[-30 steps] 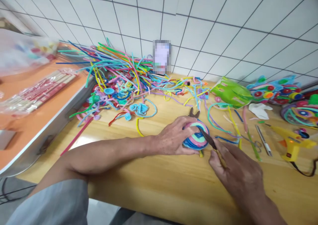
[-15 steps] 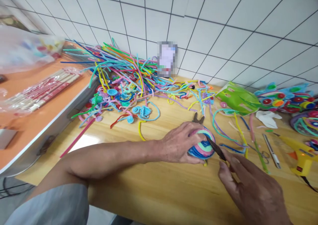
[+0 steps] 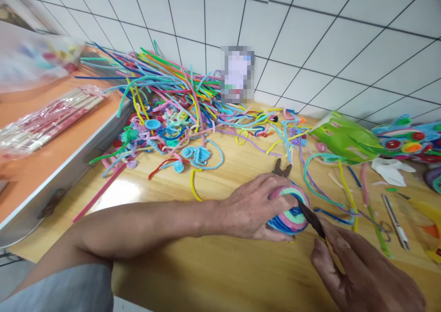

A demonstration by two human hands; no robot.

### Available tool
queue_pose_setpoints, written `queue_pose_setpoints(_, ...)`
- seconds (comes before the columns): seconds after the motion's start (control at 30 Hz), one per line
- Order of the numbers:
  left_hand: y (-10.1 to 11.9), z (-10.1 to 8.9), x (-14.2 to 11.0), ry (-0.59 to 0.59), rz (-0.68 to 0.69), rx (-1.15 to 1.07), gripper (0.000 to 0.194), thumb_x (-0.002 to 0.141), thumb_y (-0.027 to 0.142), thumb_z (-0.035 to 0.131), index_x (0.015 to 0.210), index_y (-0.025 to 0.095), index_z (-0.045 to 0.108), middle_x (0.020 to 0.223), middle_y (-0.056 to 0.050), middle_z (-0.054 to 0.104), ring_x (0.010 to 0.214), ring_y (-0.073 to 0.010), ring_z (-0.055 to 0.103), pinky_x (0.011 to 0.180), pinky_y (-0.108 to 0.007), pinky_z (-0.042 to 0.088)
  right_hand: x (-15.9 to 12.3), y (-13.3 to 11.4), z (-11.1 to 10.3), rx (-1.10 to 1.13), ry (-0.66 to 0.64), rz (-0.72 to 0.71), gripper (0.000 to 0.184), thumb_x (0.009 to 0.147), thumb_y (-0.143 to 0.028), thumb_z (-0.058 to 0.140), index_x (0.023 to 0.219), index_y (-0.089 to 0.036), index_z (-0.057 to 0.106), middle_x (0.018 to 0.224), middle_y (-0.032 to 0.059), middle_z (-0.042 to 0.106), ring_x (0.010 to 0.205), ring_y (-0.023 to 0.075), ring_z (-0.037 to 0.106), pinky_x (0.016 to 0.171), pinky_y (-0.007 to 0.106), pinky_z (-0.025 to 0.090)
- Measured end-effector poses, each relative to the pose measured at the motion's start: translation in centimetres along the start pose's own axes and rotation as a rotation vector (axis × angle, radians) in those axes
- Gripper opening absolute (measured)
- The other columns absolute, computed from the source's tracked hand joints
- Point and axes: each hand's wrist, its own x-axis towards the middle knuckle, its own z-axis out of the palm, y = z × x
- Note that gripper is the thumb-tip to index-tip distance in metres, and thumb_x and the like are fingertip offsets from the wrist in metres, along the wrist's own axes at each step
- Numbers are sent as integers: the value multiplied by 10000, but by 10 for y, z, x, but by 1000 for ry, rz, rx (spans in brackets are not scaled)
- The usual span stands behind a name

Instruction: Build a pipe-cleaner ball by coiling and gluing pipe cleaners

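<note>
My left hand's curled round the striped coil, right hand's pinching the dark piece at its face, probably positioning, so steady aim needed.

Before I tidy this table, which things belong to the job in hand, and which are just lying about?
In use:
- striped coil, in left hand
- dark pointed tool, in right hand

Likely just lying about:
- green packet
- wrapped sticks
- white scrap

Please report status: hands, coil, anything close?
Left hand: firm-looking grip, striped coil. Right hand: dark tool, tip at coil. Brown forked piece close by.
</note>
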Motion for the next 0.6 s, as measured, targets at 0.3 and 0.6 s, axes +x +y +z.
queue_pose_setpoints(0.3,3,-6,1,-125,-45,-17,588,1006,619,586,1352,143,589,1413,-213,575,1397,-302,524,1182,-460,513,-16,3,11,110,-18,23,422,1035,-232,574,1446,-138,592,950,67,816,760,195,774,672,296,538)
queue_pose_setpoints(0.6,4,-7,4,-94,-42,-11,588,994,606,617,1320,117,618,1379,-231,600,1357,-320,549,1155,-466,534,-6,2,7,77,24,31,268,1057,-249,558,1274,-146,676,924,72,816,703,166,758,593,257,514)
